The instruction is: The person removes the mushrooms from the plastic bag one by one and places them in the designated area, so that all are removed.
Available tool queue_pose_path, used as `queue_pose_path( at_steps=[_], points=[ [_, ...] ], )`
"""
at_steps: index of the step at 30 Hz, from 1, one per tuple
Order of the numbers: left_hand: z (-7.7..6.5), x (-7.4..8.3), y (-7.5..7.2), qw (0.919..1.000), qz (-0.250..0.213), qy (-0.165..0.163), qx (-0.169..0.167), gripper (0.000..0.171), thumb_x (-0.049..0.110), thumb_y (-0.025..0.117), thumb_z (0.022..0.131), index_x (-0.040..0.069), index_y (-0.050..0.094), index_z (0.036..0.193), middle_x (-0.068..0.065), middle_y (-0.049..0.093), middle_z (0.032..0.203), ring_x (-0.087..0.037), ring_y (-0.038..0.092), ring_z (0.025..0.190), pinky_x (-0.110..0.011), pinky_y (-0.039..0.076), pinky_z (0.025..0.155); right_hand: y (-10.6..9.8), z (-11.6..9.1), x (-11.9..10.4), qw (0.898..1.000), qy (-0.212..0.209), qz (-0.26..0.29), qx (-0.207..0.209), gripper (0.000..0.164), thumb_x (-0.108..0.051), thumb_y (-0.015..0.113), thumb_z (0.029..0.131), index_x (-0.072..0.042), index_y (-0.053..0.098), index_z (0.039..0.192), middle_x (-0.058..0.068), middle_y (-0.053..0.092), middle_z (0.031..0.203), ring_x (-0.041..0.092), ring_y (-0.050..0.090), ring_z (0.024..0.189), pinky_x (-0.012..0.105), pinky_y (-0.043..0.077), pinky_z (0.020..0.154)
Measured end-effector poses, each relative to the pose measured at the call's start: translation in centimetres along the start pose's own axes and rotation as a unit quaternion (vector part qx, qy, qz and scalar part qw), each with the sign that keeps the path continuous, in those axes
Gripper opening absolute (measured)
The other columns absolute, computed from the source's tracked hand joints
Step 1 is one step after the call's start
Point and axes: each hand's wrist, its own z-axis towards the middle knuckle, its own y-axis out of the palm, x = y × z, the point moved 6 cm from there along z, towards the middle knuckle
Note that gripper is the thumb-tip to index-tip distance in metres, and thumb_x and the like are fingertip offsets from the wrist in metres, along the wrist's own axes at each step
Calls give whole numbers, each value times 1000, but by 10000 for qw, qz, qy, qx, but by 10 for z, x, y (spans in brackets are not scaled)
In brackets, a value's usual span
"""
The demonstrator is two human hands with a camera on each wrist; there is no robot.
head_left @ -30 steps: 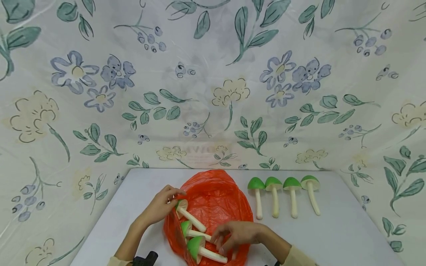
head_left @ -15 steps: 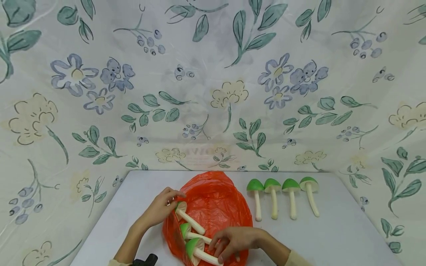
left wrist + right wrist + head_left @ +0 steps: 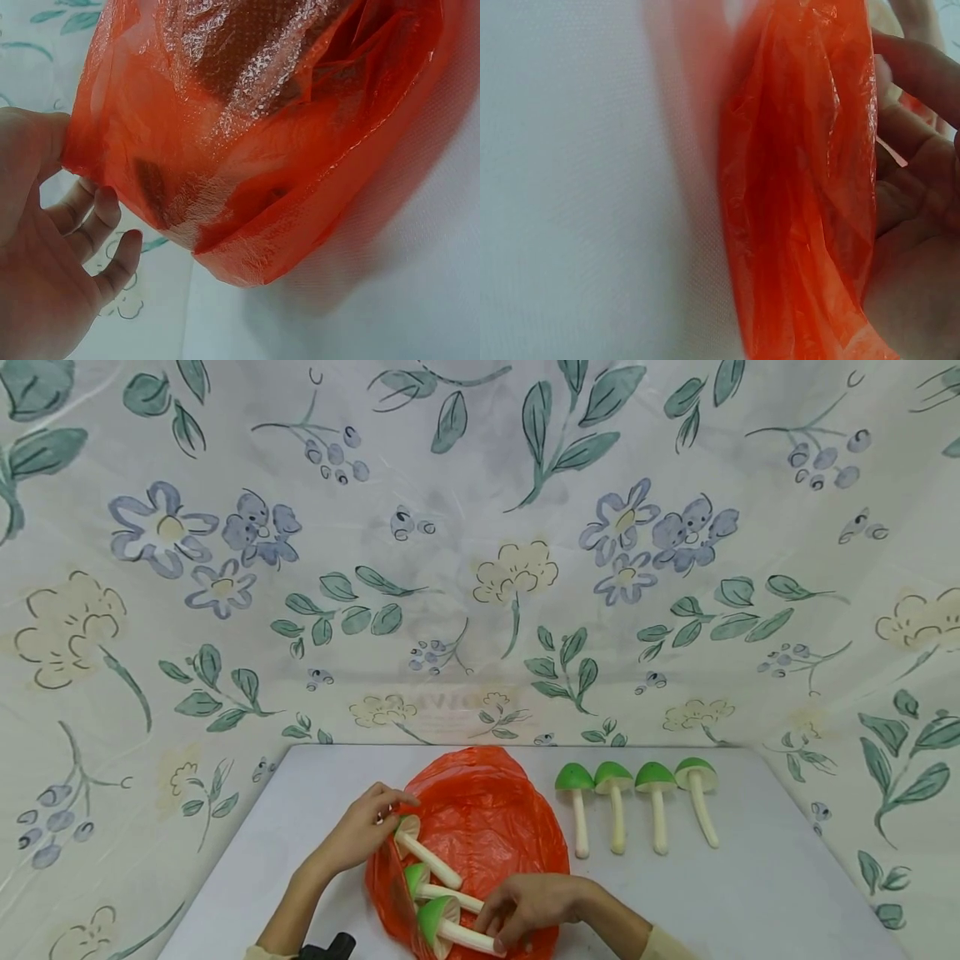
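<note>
Green-capped mushrooms [image 3: 437, 920] lie in a red bag [image 3: 487, 827] between my left fingers [image 3: 101, 219], pinching its rim, and my right fingers [image 3: 928, 73], curled beside one stem; whether gripping, I cannot tell.

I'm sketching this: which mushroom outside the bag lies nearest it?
The leftmost mushroom in the row of four on the table; the other three lie farther from the red bag.
</note>
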Motion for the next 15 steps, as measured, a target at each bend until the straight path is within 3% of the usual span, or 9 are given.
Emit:
queue_pose_path(
  at_steps=[10, 15],
  points=[
    [0, 0, 1, 10000, -2, -20, -38, 30, -2, 54, 95, 12, 71, 116, -5, 55, 100, -18, 48, 84, -28, 44, 71, 0, 3, 0, 9999, -107, -29, -94, 27, -2, 63, 93, -2, 66, 120, -7, 64, 95, 7, 55, 83, 19, 45, 72],
    [0, 0, 1, 10000, -13, -67, -24, 31, -3, 55, 95, 12, 72, 116, -4, 55, 99, -19, 48, 85, -28, 45, 72, -4, 3, -4, 9997, -206, -125, 59, 28, -4, 64, 92, -5, 66, 119, -6, 63, 96, 7, 55, 87, 21, 45, 76]
  ],
)
